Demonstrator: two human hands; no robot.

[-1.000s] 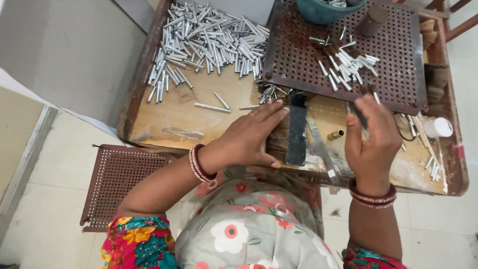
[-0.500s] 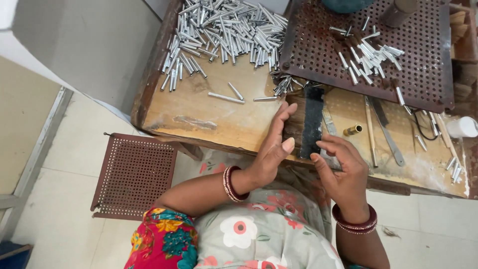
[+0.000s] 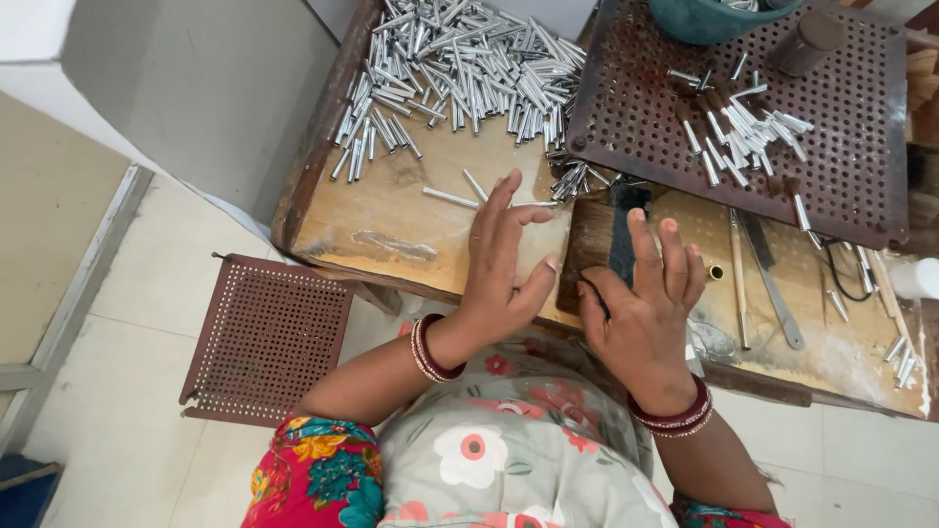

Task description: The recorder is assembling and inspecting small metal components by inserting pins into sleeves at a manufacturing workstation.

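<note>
1. Head view, hands: the left hand (image 3: pixel 499 264) lies flat on the worn wooden work surface (image 3: pixel 391 210), its fingers (image 3: pixel 494 210) spread wide and holding nothing, tips pointing toward 12 o'clock. The right hand (image 3: pixel 646 313) rests palm-down just beside it at 3 o'clock, fingers (image 3: pixel 650 249) also splayed and empty, over the lower end of a dark upright bar-shaped jig (image 3: pixel 626 220).

2. Head view, stock: a large heap of short silver metal tubes (image 3: pixel 460 68) lies at 12 o'clock from the left hand, well apart from it. Two stray tubes (image 3: pixel 460 196) lie near its fingertips, and a small bunch of tubes (image 3: pixel 572 181) sits just at 1 o'clock, beside the jig's top.

3. Head view, surroundings: a rusty brown perforated metal plate (image 3: pixel 841 166) at 1 o'clock of the right hand carries a smaller scatter of tubes (image 3: pixel 743 122). A small brass ferrule (image 3: pixel 714 272) lies at 3 o'clock of the right fingers, with a long flat metal file (image 3: pixel 773 284) beyond it. A brown perforated stool seat (image 3: pixel 269 337) stands at 9 o'clock, below the surface edge.

4. Judged from this: with both hands empty, the nearest pick is best, the bunch beside the jig rather than the far heap. Pinch one tube by its middle, keeping the right hand steady at the jig so the piece seats straight.
</note>
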